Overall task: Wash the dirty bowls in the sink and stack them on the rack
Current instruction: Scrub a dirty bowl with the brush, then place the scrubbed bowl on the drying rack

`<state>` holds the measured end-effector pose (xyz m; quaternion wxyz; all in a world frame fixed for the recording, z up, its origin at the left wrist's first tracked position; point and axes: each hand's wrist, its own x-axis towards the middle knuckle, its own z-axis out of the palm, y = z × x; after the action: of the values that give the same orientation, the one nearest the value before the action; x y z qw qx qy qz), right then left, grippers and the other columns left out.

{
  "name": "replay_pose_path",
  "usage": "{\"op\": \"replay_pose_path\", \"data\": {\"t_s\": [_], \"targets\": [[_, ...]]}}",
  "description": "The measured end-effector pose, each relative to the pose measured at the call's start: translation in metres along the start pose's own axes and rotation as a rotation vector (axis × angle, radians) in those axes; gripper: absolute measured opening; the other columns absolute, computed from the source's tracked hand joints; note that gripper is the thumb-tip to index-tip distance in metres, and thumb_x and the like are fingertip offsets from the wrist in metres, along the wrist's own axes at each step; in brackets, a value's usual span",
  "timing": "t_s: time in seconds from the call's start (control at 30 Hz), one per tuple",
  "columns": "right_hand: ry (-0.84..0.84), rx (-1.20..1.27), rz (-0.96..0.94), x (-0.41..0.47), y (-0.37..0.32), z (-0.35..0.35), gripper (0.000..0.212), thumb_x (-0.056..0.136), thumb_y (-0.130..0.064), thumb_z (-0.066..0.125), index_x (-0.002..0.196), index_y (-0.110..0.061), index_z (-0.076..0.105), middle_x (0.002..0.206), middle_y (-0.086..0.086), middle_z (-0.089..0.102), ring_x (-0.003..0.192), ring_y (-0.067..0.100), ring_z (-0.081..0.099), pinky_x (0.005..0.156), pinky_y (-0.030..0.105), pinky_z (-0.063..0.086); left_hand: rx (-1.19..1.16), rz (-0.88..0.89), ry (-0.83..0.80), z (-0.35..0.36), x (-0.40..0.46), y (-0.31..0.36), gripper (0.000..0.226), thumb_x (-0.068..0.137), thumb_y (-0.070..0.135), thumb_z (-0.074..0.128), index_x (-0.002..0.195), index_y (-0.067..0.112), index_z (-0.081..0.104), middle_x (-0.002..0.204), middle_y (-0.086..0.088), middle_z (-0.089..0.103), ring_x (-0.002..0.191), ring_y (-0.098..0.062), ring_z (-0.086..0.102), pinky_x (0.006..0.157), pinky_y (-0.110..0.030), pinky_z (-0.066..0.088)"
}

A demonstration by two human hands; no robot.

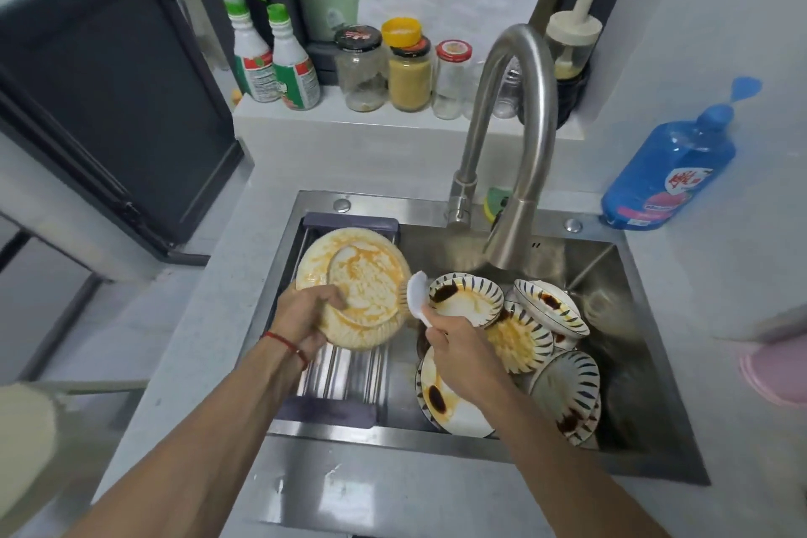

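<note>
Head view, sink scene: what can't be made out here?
- Brush bristles, head view: blurred, partly hidden behind the held bowl.
- Whether water runs from the faucet: no stream can be made out.
- Bowls under the pile, so their count: covered by the upper bowls and the right hand.
- Left hand fingers: behind the bowl's rim.
- Pink object: cut by the right edge.
</note>
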<state>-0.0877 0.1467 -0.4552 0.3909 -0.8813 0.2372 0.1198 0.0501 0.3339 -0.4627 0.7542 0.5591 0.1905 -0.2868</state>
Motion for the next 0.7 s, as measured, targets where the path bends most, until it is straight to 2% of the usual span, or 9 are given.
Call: {"op": "replay_pose_path", "data": {"t_s": [0.13,0.23,0.3,0.37,0.43,0.47,0.53,0.6,0.7], "targets": [[0.066,-0.034,0.006,0.014,0.003,-0.005,0.045,0.109,-0.029,0.037,0.151,-0.042,0.046,0.085,-0.004,0.061,0.063,0.014,0.053,0.055,0.032,0.038,-0.085,0.064,0.108,-0.013,0.019,0.039,0.074,0.052,-0.015,0.065,0.123,0.006,0.068,0.119,-0.018,0.074,0.109,-0.045,0.069,0.079,-0.068,0.058],[0.127,-0.019,-0.025,0.019,0.008,-0.011,0.045,0.108,-0.027,0.04,0.15,-0.041,0.049,0.086,0.002,0.066,0.066,0.02,0.059,0.057,0.037,0.043,0.051,0.241,0.255,-0.019,0.032,0.076,0.047,0.067,-0.017,0.07,0.105,0.011,0.07,0.109,-0.009,0.075,0.101,-0.033,0.072,0.073,-0.044,0.063],[0.109,-0.013,-0.015,0.017,0.012,-0.009,0.045,0.107,-0.026,0.041,0.148,-0.042,0.05,0.084,0.008,0.068,0.067,0.026,0.06,0.059,0.039,0.046,0.264,0.321,0.316,-0.024,0.04,0.088,0.042,0.072,-0.01,0.077,0.105,0.015,0.067,0.104,-0.004,0.072,0.099,-0.029,0.069,0.076,-0.038,0.059],[0.078,0.007,-0.006,0.015,0.019,-0.002,0.046,0.107,-0.023,0.042,0.149,-0.039,0.05,0.078,0.012,0.067,0.061,0.024,0.056,0.056,0.035,0.041,0.501,0.367,0.354,-0.03,0.049,0.088,0.046,0.074,-0.002,0.083,0.111,0.016,0.064,0.107,-0.005,0.069,0.1,-0.03,0.067,0.082,-0.04,0.059],[0.046,-0.008,-0.018,0.011,0.026,0.007,0.045,0.108,-0.021,0.043,0.15,-0.034,0.05,0.075,0.005,0.065,0.064,0.018,0.056,0.059,0.032,0.042,0.637,0.373,0.35,-0.035,0.06,0.078,0.049,0.073,0.0,0.085,0.113,0.017,0.062,0.11,-0.006,0.068,0.103,-0.031,0.066,0.089,-0.042,0.059],[0.035,-0.017,-0.022,0.009,0.028,0.011,0.045,0.108,-0.021,0.043,0.151,-0.033,0.05,0.077,-0.002,0.063,0.069,0.015,0.056,0.062,0.03,0.042,0.672,0.373,0.344,-0.037,0.066,0.073,0.049,0.074,0.001,0.085,0.113,0.019,0.061,0.11,-0.006,0.068,0.105,-0.031,0.066,0.092,-0.044,0.059],[0.021,-0.039,-0.022,0.004,0.035,0.013,0.045,0.109,-0.021,0.043,0.152,-0.031,0.049,0.094,-0.011,0.058,0.082,0.01,0.053,0.071,0.026,0.039,0.737,0.379,0.334,-0.036,0.075,0.064,0.049,0.075,0.003,0.085,0.113,0.02,0.06,0.11,-0.005,0.067,0.105,-0.031,0.066,0.095,-0.046,0.059],[0.014,-0.062,-0.012,0.001,0.042,0.012,0.045,0.11,-0.023,0.041,0.153,-0.031,0.047,0.101,-0.014,0.053,0.087,0.007,0.052,0.077,0.025,0.039,0.795,0.382,0.349,-0.036,0.083,0.056,0.048,0.078,0.007,0.085,0.119,0.017,0.062,0.11,-0.005,0.066,0.106,-0.032,0.065,0.096,-0.045,0.058],[0.021,-0.087,0.02,-0.003,0.051,0.01,0.045,0.109,-0.026,0.041,0.153,-0.035,0.046,0.101,-0.01,0.056,0.086,0.009,0.057,0.079,0.032,0.047,0.831,0.368,0.379,-0.039,0.092,0.05,0.056,0.08,0.01,0.085,0.13,0.012,0.06,0.118,-0.01,0.066,0.112,-0.034,0.063,0.098,-0.045,0.055]]}}
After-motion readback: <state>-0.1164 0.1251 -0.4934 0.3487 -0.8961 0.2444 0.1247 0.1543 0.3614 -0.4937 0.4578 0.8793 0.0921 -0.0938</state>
